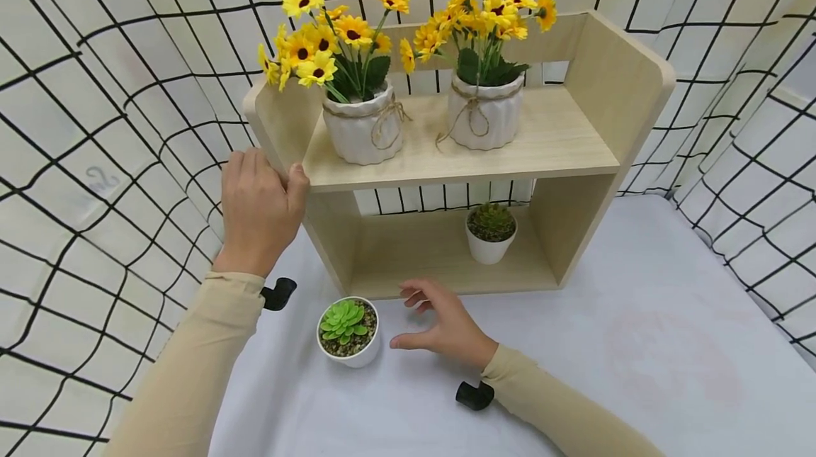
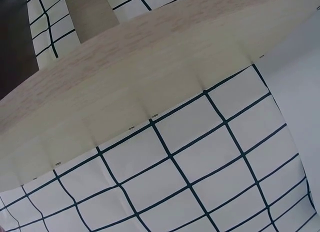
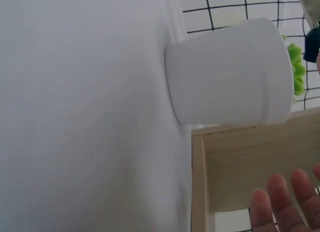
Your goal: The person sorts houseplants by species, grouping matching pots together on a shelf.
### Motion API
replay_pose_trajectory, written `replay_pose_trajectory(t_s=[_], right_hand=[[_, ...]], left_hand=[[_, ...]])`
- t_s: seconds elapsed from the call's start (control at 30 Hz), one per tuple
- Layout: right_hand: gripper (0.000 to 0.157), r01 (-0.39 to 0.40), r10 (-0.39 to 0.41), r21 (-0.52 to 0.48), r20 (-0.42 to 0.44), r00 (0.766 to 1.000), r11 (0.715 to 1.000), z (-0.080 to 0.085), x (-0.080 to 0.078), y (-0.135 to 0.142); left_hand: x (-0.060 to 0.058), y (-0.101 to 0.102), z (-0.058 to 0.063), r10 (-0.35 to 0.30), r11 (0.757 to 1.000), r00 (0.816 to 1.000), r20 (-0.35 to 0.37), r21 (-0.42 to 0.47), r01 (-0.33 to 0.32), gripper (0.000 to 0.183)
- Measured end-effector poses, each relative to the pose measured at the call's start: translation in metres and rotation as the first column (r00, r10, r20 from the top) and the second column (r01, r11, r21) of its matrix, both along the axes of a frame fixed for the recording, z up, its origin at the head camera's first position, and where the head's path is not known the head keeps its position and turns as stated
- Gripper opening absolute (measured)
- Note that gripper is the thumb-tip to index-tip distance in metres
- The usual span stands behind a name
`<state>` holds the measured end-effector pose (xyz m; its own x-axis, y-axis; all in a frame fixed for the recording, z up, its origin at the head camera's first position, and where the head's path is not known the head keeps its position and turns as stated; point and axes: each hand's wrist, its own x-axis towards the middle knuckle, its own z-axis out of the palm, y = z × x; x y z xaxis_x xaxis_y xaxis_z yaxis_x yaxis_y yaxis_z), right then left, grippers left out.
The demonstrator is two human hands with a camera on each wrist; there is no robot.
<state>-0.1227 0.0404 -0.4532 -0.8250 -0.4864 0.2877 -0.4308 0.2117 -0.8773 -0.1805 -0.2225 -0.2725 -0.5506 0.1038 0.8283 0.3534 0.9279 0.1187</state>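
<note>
My left hand (image 1: pixel 258 202) grips the front edge of the left side panel of a light wooden two-tier shelf (image 1: pixel 459 172), thumb toward the inside. In the left wrist view the panel (image 2: pixel 125 86) spans the picture and the hand is nearly out of sight. On the white cloth before the shelf stands a white pot with a bright green succulent (image 1: pixel 347 329). To its right is my right hand (image 1: pixel 446 326), holding nothing, thumb and fingers spread toward the pot with a gap between. The right wrist view shows that pot (image 3: pixel 230 74) upright on the cloth, seen sideways.
Two white pots of yellow flowers (image 1: pixel 363 124) (image 1: pixel 486 113) with twine bows stand on the upper tier. A smaller dark green succulent in a white pot (image 1: pixel 489 248) sits on the lower tier. Black wire grid panels (image 1: pixel 83 159) surround the white-covered table (image 1: pixel 637 343).
</note>
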Motion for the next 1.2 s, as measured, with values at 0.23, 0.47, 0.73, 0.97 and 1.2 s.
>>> replay_pose_trajectory(t_s=[0.23, 0.47, 0.73, 0.97, 1.2], right_hand=[[0.097, -0.053, 0.053, 0.028, 0.003, 0.999, 0.998, 0.000, 0.001, -0.015], [0.102, -0.088, 0.087, 0.036, 0.044, 0.995, 0.995, -0.002, -0.001, -0.030], [0.101, -0.125, 0.121, 0.044, 0.093, 0.988, 0.991, -0.008, -0.002, -0.043], [0.101, -0.155, 0.149, 0.054, 0.104, 0.983, 0.986, -0.008, -0.002, -0.052], [0.097, -0.151, 0.148, 0.011, 0.139, 0.979, 0.988, -0.012, -0.001, -0.059]], left_hand=[[0.001, 0.002, 0.003, 0.000, 1.000, 1.000, -0.005, -0.009, 0.000, 0.048], [0.001, 0.001, 0.004, 0.010, 1.000, 1.000, 0.004, -0.016, -0.010, 0.049], [0.001, 0.000, 0.002, 0.005, 1.000, 1.000, 0.002, -0.005, -0.005, 0.049], [0.001, 0.000, 0.002, 0.002, 1.000, 1.000, 0.013, -0.002, -0.002, 0.048], [0.000, 0.000, 0.000, 0.006, 1.000, 1.000, 0.012, 0.003, -0.006, 0.048]])
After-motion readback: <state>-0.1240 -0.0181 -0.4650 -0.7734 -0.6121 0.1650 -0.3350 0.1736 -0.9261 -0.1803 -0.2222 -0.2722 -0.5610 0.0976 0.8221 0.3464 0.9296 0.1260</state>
